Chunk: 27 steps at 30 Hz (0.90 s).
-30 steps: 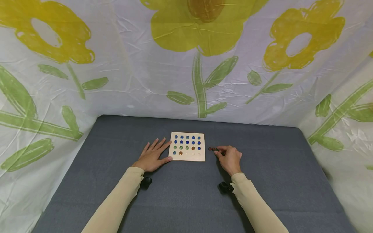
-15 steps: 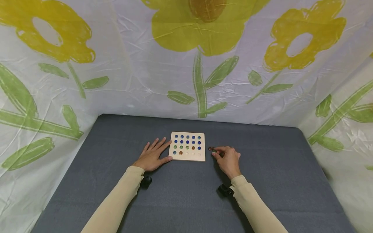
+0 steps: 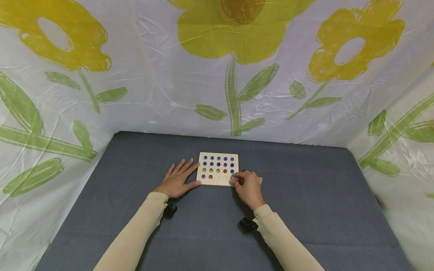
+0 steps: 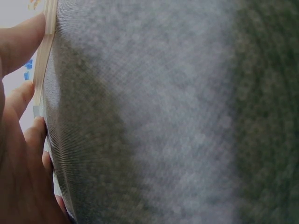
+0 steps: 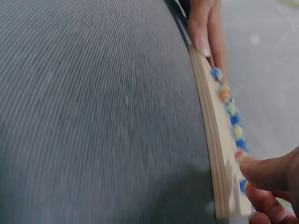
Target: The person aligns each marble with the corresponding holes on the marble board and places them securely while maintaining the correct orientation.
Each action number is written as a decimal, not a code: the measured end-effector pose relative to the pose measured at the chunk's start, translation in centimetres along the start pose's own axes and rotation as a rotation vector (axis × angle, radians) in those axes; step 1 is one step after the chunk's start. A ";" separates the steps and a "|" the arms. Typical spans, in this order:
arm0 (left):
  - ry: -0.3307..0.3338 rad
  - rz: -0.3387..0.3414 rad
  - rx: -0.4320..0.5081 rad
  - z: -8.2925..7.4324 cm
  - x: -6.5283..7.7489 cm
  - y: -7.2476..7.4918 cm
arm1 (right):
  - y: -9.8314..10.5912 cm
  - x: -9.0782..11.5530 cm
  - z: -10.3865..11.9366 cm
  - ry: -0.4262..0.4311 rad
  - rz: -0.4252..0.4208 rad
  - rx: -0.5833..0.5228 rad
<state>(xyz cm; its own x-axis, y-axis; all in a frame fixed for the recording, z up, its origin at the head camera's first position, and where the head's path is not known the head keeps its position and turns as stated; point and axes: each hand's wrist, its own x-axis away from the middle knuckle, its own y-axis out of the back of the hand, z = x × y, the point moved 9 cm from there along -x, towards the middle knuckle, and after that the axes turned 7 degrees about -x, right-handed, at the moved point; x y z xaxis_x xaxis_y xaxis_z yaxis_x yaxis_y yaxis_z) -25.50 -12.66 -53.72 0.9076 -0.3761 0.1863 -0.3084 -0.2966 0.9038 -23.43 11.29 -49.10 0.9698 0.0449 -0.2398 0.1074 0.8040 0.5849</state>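
A pale wooden board [image 3: 214,182] with rows of glass marbles lies on the dark cloth. Its two back rows are blue; the third mixes green, one brown and one blue. In the front row sit a blue marble [image 3: 203,176] and an orange-brown marble [image 3: 210,176] at the left, with bare hollows to their right. My left hand [image 3: 174,184] lies spread, fingertips and thumb touching the board's left edge. Over the front right corner, my right hand [image 3: 250,190] pinches a small greenish marble [image 3: 232,178] between thumb and finger, mostly hidden by the fingertips.
The dark grey tablecloth [image 3: 217,233] reaches a white curtain [image 3: 162,98] printed with yellow flowers, behind and at both sides. Black wrist cameras sit under the left wrist [image 3: 170,211] and the right wrist [image 3: 247,224].
My right hand has picked a marble from the loose ones right of the board and moved left to the board's front right corner. The left hand stays in place.
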 end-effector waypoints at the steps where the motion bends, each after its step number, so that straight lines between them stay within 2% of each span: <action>1: 0.001 0.002 -0.003 0.0 0.0 0.0 | -0.4 -0.1 0.2 0.004 0.004 -0.002; 9: 0.004 0.001 0.005 -0.1 0.0 0.1 | -2.7 -0.4 1.2 0.025 0.027 -0.013; 17: -0.009 -0.020 0.022 -0.1 0.0 0.2 | -3.3 -0.8 1.7 0.042 0.014 0.003; 27: 0.006 -0.017 -0.012 0.9 -0.7 -0.8 | -4.0 -0.8 1.5 0.017 0.015 0.067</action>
<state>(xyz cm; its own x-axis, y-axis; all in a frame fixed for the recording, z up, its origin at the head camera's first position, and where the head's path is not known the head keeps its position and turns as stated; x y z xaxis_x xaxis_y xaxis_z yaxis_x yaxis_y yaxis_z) -26.11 -12.92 -54.90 0.9147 -0.3654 0.1729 -0.2890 -0.2920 0.9117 -24.32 7.19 -50.07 0.9676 0.0669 -0.2434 0.1082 0.7614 0.6392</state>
